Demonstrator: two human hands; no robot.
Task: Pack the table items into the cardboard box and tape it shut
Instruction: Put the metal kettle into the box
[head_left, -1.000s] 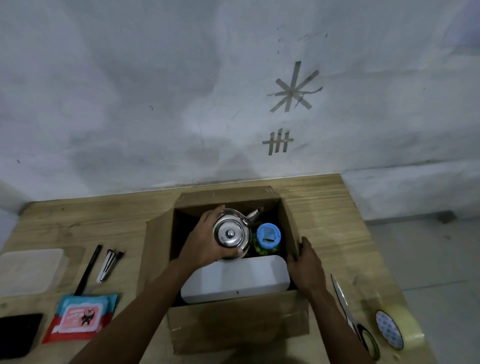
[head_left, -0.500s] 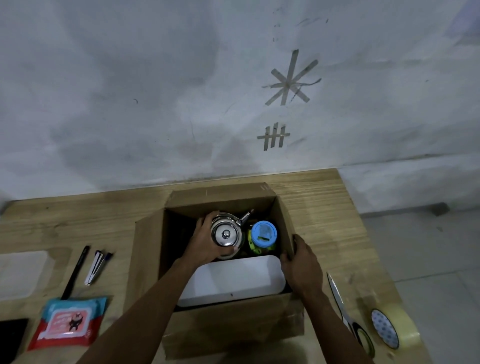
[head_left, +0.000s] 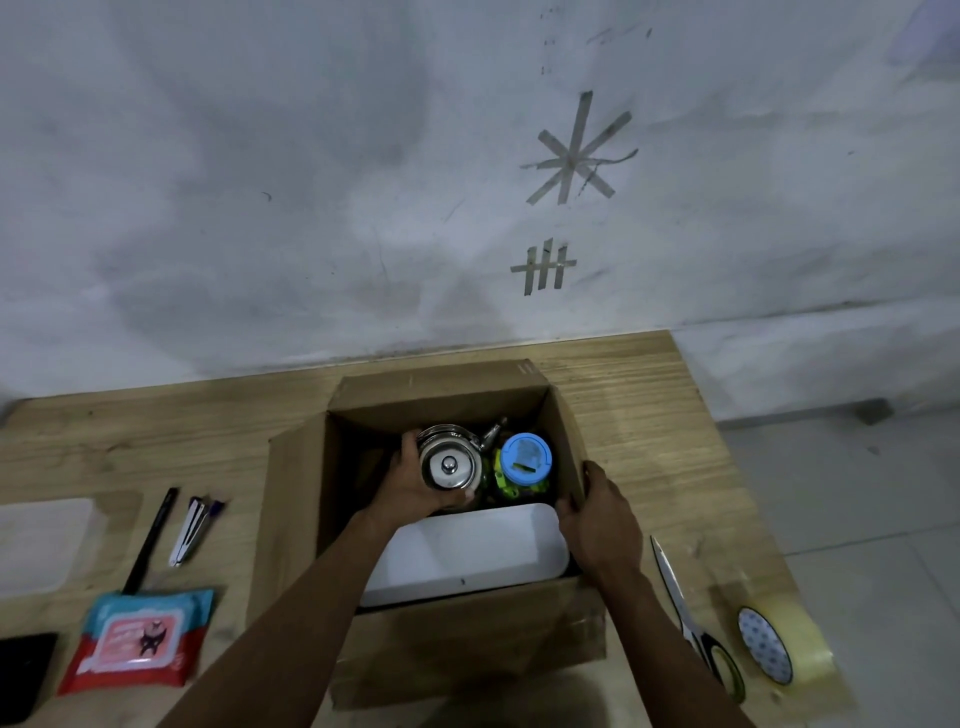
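The left hand (head_left: 410, 480) is wrapped around a steel kettle (head_left: 451, 458) inside the open cardboard box (head_left: 470, 639), beside a blue-lidded jar (head_left: 525, 457) and behind a white container (head_left: 467, 551); the right hand (head_left: 602, 519) grips the box's right wall; scissors (head_left: 685, 613) and tape (head_left: 779, 642) lie on the table (head_left: 649, 415) at right.

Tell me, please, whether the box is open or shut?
Open: the box flaps are spread, and the kettle shows inside.
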